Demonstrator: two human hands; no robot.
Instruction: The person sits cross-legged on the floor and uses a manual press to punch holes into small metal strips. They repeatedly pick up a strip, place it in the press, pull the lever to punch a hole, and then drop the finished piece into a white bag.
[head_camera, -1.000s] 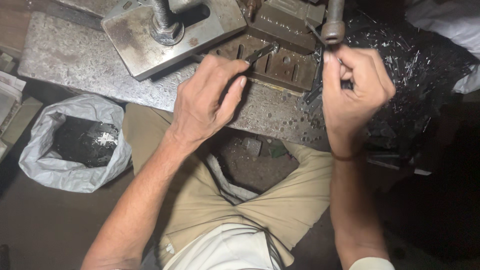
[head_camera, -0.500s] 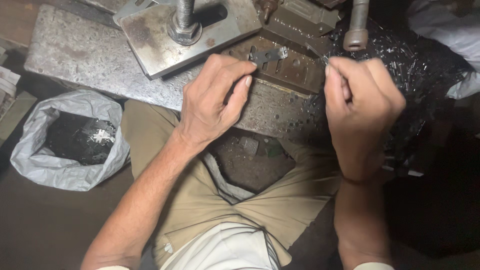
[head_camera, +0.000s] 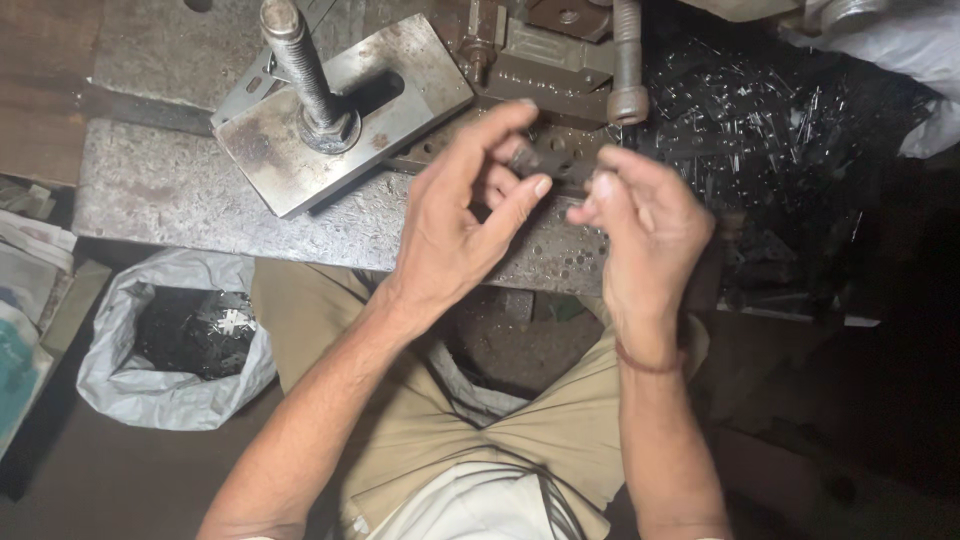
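Observation:
My left hand (head_camera: 462, 215) is raised over the front edge of the metal press table (head_camera: 170, 195). Its thumb and fingers pinch a small dark flat metal piece (head_camera: 527, 160). My right hand (head_camera: 645, 235) is close beside it, its fingertips meeting at the same piece; whether it holds anything of its own I cannot tell. Behind the hands sits the dark die block (head_camera: 560, 75) of the press.
A steel clamp plate (head_camera: 400, 95) with a threaded bolt (head_camera: 300, 65) lies on the table at the left. A vertical rod (head_camera: 627, 60) stands over the die. A heap of shiny dark metal parts (head_camera: 770, 120) lies right. A white bag (head_camera: 120, 380) of parts sits lower left.
Both hands have drawn back from the die toward me and come together. The left hand now holds the small piece up between the two hands.

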